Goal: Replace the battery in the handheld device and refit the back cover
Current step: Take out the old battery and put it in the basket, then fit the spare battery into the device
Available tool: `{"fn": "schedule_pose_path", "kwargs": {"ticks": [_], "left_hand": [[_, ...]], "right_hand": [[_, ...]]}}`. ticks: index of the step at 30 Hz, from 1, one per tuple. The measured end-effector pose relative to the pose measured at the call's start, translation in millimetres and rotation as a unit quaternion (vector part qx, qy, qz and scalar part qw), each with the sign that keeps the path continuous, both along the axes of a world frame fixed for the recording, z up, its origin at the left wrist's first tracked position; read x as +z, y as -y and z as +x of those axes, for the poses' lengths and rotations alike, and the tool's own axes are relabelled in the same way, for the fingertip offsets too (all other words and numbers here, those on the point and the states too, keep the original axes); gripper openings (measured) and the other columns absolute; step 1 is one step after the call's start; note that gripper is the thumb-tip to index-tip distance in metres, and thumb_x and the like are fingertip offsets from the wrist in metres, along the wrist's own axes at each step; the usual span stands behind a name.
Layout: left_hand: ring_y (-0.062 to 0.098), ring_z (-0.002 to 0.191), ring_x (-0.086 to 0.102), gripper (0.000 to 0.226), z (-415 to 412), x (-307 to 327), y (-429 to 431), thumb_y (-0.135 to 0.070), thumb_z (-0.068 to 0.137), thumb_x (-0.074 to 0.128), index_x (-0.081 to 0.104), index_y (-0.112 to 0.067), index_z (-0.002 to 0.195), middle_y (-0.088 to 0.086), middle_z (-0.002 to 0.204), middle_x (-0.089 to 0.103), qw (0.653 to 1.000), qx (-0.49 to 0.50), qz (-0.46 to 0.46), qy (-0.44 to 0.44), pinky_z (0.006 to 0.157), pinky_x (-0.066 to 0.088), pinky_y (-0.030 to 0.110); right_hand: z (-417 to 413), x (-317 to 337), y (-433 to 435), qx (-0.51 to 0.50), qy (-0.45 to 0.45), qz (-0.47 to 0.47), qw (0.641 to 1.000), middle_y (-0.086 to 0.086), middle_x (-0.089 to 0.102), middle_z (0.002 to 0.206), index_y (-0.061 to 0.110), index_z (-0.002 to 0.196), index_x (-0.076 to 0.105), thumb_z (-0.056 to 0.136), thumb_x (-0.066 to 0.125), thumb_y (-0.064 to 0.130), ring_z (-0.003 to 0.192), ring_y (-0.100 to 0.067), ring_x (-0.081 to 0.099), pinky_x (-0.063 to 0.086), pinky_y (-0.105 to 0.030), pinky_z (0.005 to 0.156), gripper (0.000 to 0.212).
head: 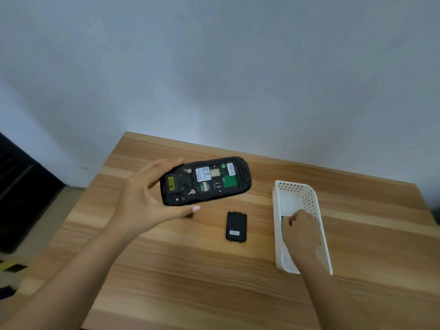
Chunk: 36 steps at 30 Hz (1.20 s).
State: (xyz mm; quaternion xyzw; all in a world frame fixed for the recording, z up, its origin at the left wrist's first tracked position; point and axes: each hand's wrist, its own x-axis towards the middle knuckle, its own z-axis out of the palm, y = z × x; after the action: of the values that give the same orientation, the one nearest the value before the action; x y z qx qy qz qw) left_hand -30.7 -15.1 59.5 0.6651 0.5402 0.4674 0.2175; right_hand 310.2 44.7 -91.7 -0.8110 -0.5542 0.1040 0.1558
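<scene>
My left hand (145,201) holds the black handheld device (206,181) above the table, back side up. Its battery bay is uncovered and shows labels and green circuit parts. A black flat piece with a small white label (236,226) lies on the table below the device; whether it is the battery or the back cover I cannot tell. My right hand (300,228) reaches into the white basket (312,198), fingers curled around a dark object (284,218) that is mostly hidden.
The wooden table (190,277) stands against a pale wall. A small dark item (189,215) lies just under my left thumb tip. At the left, past the table edge, are a dark cabinet (21,194) and floor with yellow-black tape.
</scene>
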Motion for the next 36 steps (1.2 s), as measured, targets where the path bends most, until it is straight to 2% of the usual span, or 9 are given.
{"fn": "schedule_pose_path", "kwargs": {"ticks": [3,9,13,17,20,27,29,32,36], "left_hand": [[-0.001,0.108,0.061,0.084,-23,6,4,-0.043,0.049,0.089,0.063,-0.020,0.125,0.001,0.117,0.066,1.000,0.016,0.018,0.003,0.094,0.049,0.016],[0.007,0.107,0.063,0.082,-71,6,16,-0.048,0.050,0.088,0.064,-0.019,0.123,-0.004,0.117,0.067,0.997,0.063,0.033,-0.004,0.093,0.050,0.021],[0.005,0.104,0.063,0.074,-105,6,26,-0.048,0.051,0.088,0.062,-0.036,0.119,-0.024,0.112,0.064,0.996,0.083,0.046,-0.007,0.093,0.051,0.026],[0.011,0.107,0.065,0.080,-138,-7,40,-0.047,0.050,0.091,0.065,-0.021,0.121,-0.008,0.114,0.068,0.992,0.124,0.027,-0.004,0.092,0.054,0.044],[0.014,0.108,0.066,0.081,-154,-16,51,-0.045,0.051,0.091,0.065,-0.017,0.122,-0.005,0.116,0.067,0.991,0.134,0.018,0.002,0.091,0.054,0.046],[0.007,0.108,0.065,0.081,-170,-26,64,-0.043,0.050,0.092,0.064,-0.022,0.123,-0.021,0.117,0.065,0.989,0.147,0.007,0.013,0.093,0.054,0.037],[0.010,0.108,0.066,0.081,-170,-27,61,-0.043,0.050,0.092,0.065,-0.019,0.122,-0.016,0.117,0.066,0.989,0.144,0.005,0.017,0.093,0.055,0.040],[0.013,0.107,0.066,0.081,-167,-23,52,-0.044,0.049,0.091,0.066,-0.017,0.121,-0.007,0.116,0.068,0.991,0.130,0.004,0.018,0.092,0.054,0.043],[0.006,0.105,0.065,0.081,-158,-6,34,-0.046,0.048,0.090,0.066,-0.019,0.120,-0.010,0.115,0.067,0.994,0.105,0.012,0.001,0.093,0.052,0.029]], "right_hand": [[-49,18,1,0.099,-0.025,0.045,0.994,-0.004,0.058,0.069,0.011,0.073,0.058,0.085,0.059,0.019,0.069,-0.023,0.056,0.049,-0.037,0.062,0.015],[-183,16,-13,0.232,-0.062,-0.054,0.969,-0.005,0.062,0.085,0.011,0.082,0.057,0.088,0.055,0.022,0.081,-0.021,0.057,0.048,-0.036,0.068,0.013],[-245,-2,-23,0.198,-0.087,-0.129,0.968,-0.009,0.064,0.096,0.008,0.101,0.059,0.089,0.061,0.044,0.089,-0.027,0.063,0.042,-0.029,0.062,0.037],[-267,-32,-23,0.131,-0.119,-0.160,0.971,-0.008,0.069,0.091,0.007,0.098,0.061,0.068,0.071,0.068,0.082,-0.024,0.067,0.051,-0.031,0.061,0.068],[-275,-43,-24,0.108,-0.095,-0.149,0.978,-0.011,0.067,0.101,0.006,0.107,0.058,0.064,0.074,0.067,0.092,-0.028,0.066,0.056,-0.036,0.073,0.076],[-286,-42,-32,0.080,-0.123,-0.175,0.974,-0.013,0.071,0.090,0.005,0.093,0.068,0.071,0.079,0.045,0.081,-0.029,0.069,0.053,-0.033,0.062,0.047],[-285,-40,-33,0.076,-0.138,-0.161,0.974,-0.011,0.070,0.080,0.007,0.084,0.069,0.067,0.077,0.041,0.071,-0.027,0.068,0.055,-0.033,0.059,0.039],[-281,-32,-36,0.073,-0.176,-0.128,0.973,-0.010,0.069,0.079,0.008,0.082,0.064,0.058,0.073,0.047,0.068,-0.026,0.066,0.053,-0.033,0.055,0.047],[-266,16,-44,0.107,-0.265,-0.069,0.956,-0.005,0.072,0.079,0.014,0.081,0.063,0.066,0.077,0.043,0.063,-0.012,0.062,0.048,-0.028,0.049,0.036]]}}
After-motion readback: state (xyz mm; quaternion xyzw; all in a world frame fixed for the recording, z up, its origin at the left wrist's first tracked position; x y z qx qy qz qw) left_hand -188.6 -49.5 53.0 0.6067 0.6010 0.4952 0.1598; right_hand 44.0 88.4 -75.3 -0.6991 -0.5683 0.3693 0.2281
